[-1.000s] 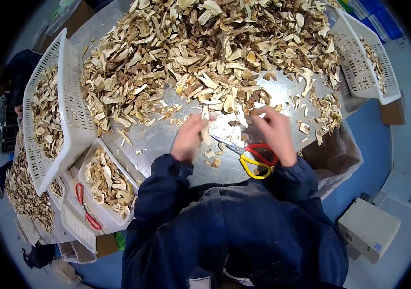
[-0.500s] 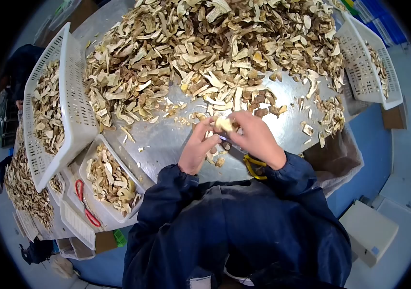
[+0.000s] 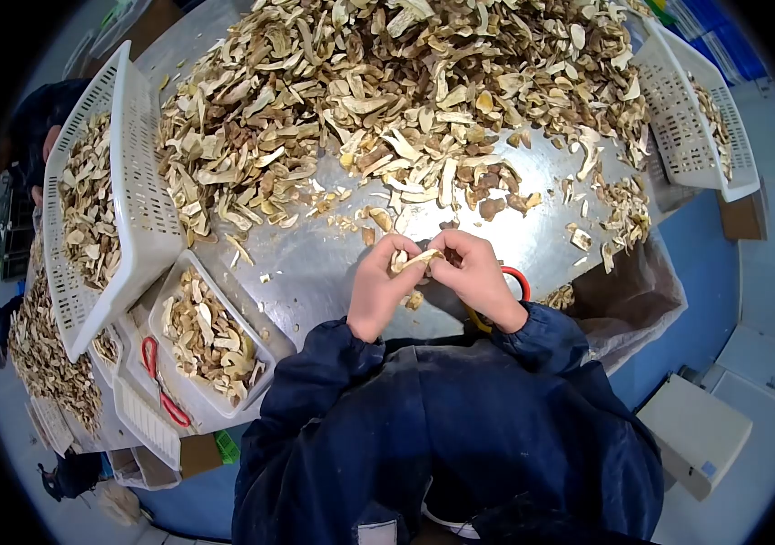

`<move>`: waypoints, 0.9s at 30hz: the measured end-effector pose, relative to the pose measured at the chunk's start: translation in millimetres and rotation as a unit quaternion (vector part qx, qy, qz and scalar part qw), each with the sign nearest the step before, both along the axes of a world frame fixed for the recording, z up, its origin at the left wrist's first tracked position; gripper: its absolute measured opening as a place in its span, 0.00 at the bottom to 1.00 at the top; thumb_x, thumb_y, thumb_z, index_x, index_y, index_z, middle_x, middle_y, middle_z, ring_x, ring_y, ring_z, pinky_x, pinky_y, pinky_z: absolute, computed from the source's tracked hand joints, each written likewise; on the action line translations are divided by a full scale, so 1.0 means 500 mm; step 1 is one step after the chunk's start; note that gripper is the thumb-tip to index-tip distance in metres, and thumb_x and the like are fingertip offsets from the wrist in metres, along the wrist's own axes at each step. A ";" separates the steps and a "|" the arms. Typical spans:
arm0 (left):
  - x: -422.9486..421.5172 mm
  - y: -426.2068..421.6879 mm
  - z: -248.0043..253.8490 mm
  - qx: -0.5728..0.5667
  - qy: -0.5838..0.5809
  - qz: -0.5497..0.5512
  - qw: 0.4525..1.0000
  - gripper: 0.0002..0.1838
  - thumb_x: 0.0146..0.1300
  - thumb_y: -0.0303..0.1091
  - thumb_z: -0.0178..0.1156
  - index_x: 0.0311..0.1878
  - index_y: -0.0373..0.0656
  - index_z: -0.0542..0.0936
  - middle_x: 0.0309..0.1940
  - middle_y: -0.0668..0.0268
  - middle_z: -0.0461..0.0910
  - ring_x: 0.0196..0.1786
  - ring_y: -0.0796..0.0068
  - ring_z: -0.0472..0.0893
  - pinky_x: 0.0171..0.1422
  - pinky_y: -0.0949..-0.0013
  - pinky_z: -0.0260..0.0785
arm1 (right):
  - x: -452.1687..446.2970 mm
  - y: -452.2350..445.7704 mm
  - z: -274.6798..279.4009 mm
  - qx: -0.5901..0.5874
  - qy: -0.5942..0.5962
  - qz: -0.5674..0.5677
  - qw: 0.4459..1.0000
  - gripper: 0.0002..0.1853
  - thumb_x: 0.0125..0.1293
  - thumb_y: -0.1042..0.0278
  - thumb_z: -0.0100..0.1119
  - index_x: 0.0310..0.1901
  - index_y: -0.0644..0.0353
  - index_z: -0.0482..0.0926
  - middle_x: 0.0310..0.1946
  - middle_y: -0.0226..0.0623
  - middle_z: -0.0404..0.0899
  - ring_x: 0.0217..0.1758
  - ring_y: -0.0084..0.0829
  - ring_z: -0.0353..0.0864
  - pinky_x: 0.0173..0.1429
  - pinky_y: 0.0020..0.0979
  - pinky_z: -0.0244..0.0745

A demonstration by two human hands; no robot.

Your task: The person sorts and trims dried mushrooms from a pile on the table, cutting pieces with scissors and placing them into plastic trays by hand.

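Mushroom slice pinched in both bare hands, low over the metal table

Nearest: dark blue work clothes (image 3: 351,409), body right up to the table edge. Left hand (image 3: 382,283) grasps one end of a pale mushroom slice (image 3: 416,261), thumb against fingers. Right hand (image 3: 476,277) pinches the other end. Neither hand is free. Slice is between the two sets of fingertips, above the metal table (image 3: 315,277), near its front edge. Fingers cover part of it; can't tell if whole or torn.

Red-and-yellow scissors (image 3: 521,280) partly behind the right hand, blades hidden, not held.

Step in hand, my judgement: working a single piece by finger, likely checking or cleaning it. Next move seems to call for a light, even pinch, as the slice looks brittle; if a cut is wanted, right hand must let go first to reach the handles.

Left of the hands: white tub (image 3: 234,312) of pieces, red-handled scissors (image 3: 164,398) just beside it. Right: plastic-lined bin (image 3: 646,291) below the table edge.

Farther: loose slices, then a big heap (image 3: 387,91) across the back. White slotted baskets left (image 3: 144,191) and right (image 3: 673,127), both holding slices, both tilted. Another person (image 3: 38,113) at far left, mostly blocked by the basket.
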State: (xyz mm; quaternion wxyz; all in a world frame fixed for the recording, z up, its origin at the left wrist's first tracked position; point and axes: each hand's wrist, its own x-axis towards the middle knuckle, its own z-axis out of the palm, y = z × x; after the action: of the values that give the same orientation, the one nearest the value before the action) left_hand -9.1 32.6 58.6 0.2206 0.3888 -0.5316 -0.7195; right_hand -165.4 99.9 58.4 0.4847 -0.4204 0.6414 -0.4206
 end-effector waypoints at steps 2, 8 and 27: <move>0.001 0.005 -0.003 -0.022 -0.005 -0.004 1.000 0.06 0.60 0.29 0.59 0.38 0.40 0.73 0.29 0.73 0.73 0.29 0.89 0.69 0.31 0.81 0.60 | 0.002 0.002 0.013 -0.011 0.023 0.009 1.000 0.05 0.61 0.73 0.58 0.36 0.64 0.75 0.27 0.22 0.73 0.27 0.11 0.66 0.31 0.17 0.61; 0.010 0.001 0.006 0.038 -0.014 -0.030 0.999 0.07 0.60 0.30 0.59 0.38 0.41 0.73 0.26 0.72 0.73 0.26 0.88 0.69 0.28 0.80 0.61 | -0.006 0.004 0.011 -0.025 -0.067 0.027 0.997 0.10 0.62 0.66 0.60 0.30 0.64 0.73 0.20 0.23 0.65 0.24 0.15 0.60 0.29 0.21 0.57; 0.009 -0.010 -0.072 0.525 0.364 -0.065 0.767 0.06 0.70 0.35 0.47 0.42 0.43 0.70 0.28 0.72 0.64 0.32 0.80 0.65 0.32 0.78 0.62 | -0.219 0.060 0.008 -0.004 0.460 -0.136 0.877 0.13 0.58 0.69 0.59 0.45 0.56 0.79 0.36 0.44 0.79 0.38 0.45 0.79 0.40 0.40 0.74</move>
State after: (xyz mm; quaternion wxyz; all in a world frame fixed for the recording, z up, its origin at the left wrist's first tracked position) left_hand -4.5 27.6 22.6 0.1116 0.1177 0.0256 -0.9864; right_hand -275.2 129.7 62.2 0.0709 -0.4769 0.8414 -0.2439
